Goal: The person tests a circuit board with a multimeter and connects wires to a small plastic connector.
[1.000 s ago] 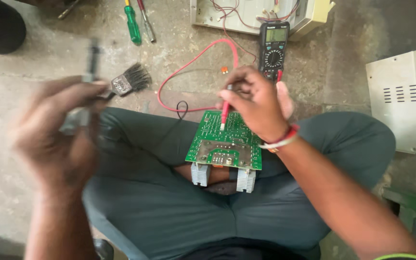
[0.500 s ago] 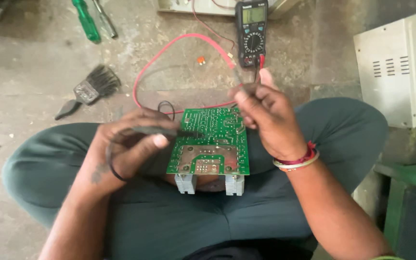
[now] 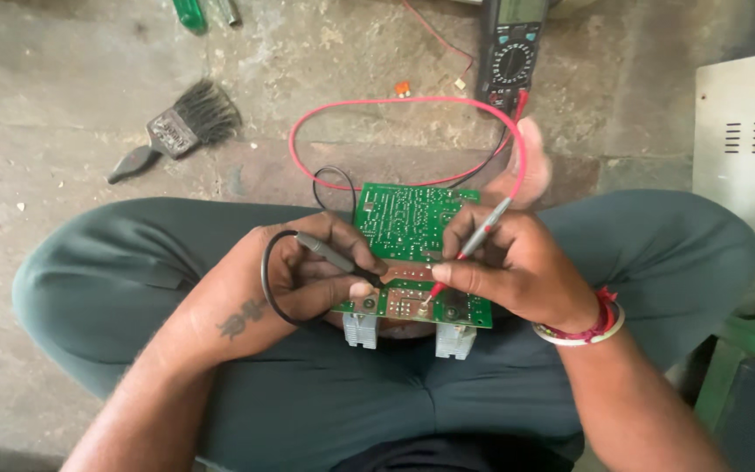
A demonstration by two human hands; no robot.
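A green circuit board (image 3: 408, 218) rests on my lap, solder side up, with two white blocks under its near edge. My left hand (image 3: 294, 275) grips the black test probe (image 3: 335, 258), its tip on the board's near-left part. My right hand (image 3: 517, 262) pinches the red test probe (image 3: 469, 249), tip touching the near edge of the board. A red lead (image 3: 395, 103) and a black lead loop back to the multimeter (image 3: 509, 52) on the floor ahead.
A black paint brush (image 3: 181, 127) lies on the concrete floor at the left. A green-handled screwdriver (image 3: 190, 13) shows at the top edge. A cream metal case with vents (image 3: 744, 140) stands at the right. A small orange part (image 3: 403, 88) lies near the meter.
My left hand set the brush down on the floor, came to the board and took the black probe. Both probe tips now touch the board's near edge.
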